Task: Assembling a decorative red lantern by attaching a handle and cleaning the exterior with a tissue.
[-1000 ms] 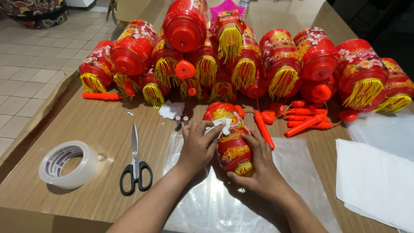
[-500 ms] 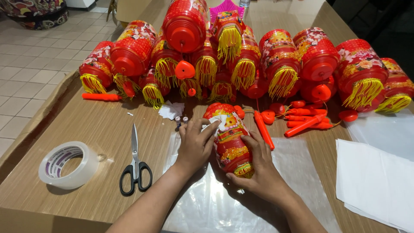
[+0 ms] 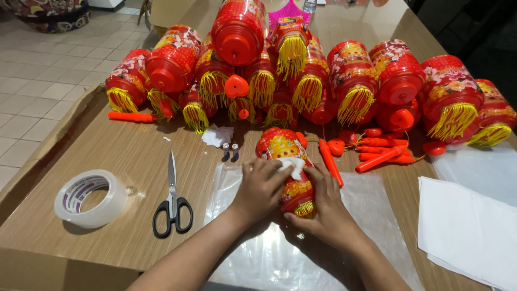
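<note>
- Head view: the left hand lies on a red and yellow lantern that rests on its side on the wooden surface, near the middle; its grip is closed around the lantern's left flank, with the fingertips on a bit of white tissue pressed to the lantern's body.
- The right hand holds the same lantern from the right and from below, its grip closed on it, the thumb near the yellow fringe at the lantern's near end.
- Lantern and both hands lie over a clear plastic sheet spread on the surface.
- Just left of the lantern's far end stand two small batteries, and beyond them lies a crumpled white tissue.
- Further left lie black-handled scissors, blades pointing away from the person, and a roll of clear tape near the surface's left edge.
- Just right of the lantern lies an orange stick; more orange sticks lie in a loose bunch further right.
- Behind all this, a pile of red lanterns with yellow fringes spans the surface from left to right, some stacked on others.
- A single orange stick lies at the left foot of the pile.
- At the right edge sits a stack of white sheets.
</note>
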